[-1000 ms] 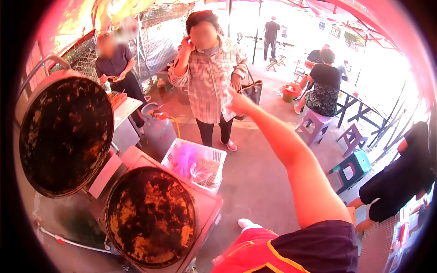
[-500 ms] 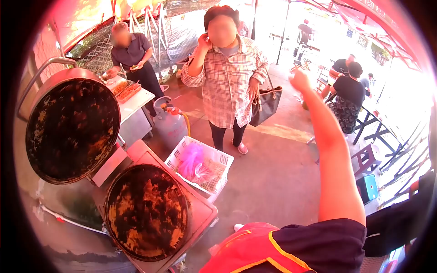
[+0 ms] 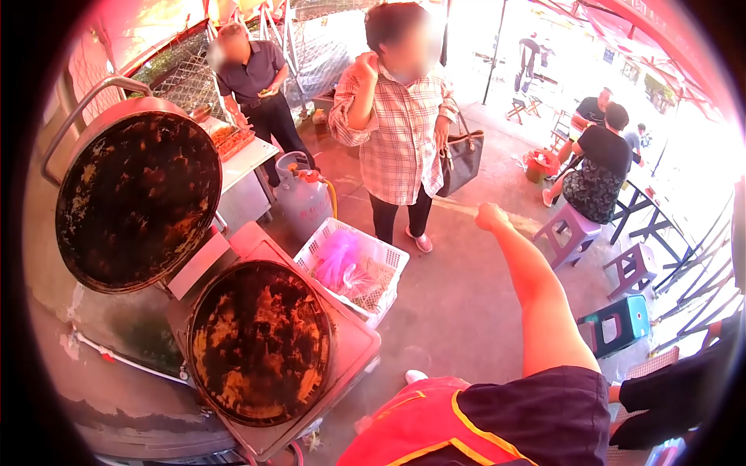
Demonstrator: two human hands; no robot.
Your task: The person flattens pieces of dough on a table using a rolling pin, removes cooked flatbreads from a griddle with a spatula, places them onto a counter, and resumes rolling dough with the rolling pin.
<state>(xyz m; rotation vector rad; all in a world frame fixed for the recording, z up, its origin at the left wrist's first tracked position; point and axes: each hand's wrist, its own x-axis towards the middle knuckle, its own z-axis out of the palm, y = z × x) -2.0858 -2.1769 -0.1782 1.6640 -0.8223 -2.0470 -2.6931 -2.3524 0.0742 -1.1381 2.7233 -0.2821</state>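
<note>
My right arm stretches forward from the dark sleeve, and my right hand [image 3: 491, 217] is held out over the floor with its fingers curled and nothing visible in it. It touches nothing. A person in a checked shirt [image 3: 396, 132] stands beyond it, one hand raised by the head and a dark handbag [image 3: 461, 165] on the other arm. Left of my hand is a white basket [image 3: 395, 273] with a purple plastic bag [image 3: 342, 268]. At the left, a round dark griddle [image 3: 260, 342] lies below its raised round lid [image 3: 140, 202]. My left hand is out of view.
Behind the lid, another person [image 3: 252, 78] stands at a table [image 3: 242, 165] with food trays. A gas cylinder [image 3: 303, 202] stands beside the basket. To the right are a purple stool [image 3: 571, 233], a green stool [image 3: 618, 322], a red-lined bin [image 3: 540, 165] and seated people [image 3: 598, 167].
The view has shifted between frames. My right hand has come down from its raised position half a second ago. The person in the checked shirt has turned their head to the side.
</note>
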